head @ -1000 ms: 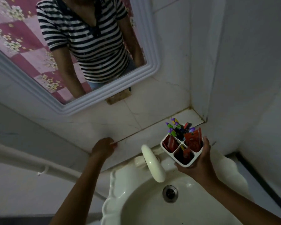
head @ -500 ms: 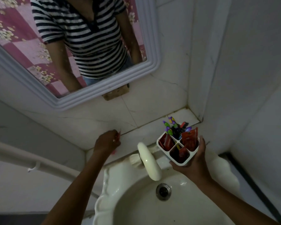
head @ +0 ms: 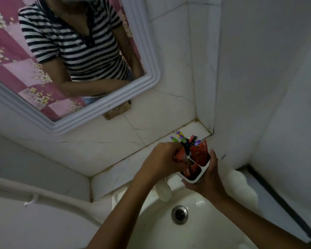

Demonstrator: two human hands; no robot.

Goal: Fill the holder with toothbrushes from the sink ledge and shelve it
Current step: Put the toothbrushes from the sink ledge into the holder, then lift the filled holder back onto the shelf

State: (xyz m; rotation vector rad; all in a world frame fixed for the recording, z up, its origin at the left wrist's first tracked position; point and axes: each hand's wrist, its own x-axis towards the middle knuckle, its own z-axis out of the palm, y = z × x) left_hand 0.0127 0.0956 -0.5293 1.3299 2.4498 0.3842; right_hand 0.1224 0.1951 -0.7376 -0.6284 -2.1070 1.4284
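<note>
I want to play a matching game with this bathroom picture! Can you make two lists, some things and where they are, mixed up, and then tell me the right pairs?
Things:
1. holder
2. left hand
3. drain
4. mirror

Places or states:
A. at the bottom of the sink bowl
B. hanging on the tiled wall, showing a striped shirt
C. gripped from below by the right hand, above the sink
D. reaching into the top of the holder, among red packets

Pairs: 1-C, 2-D, 3-A, 4-B

Dim, soft focus, wide-angle edge bending
</note>
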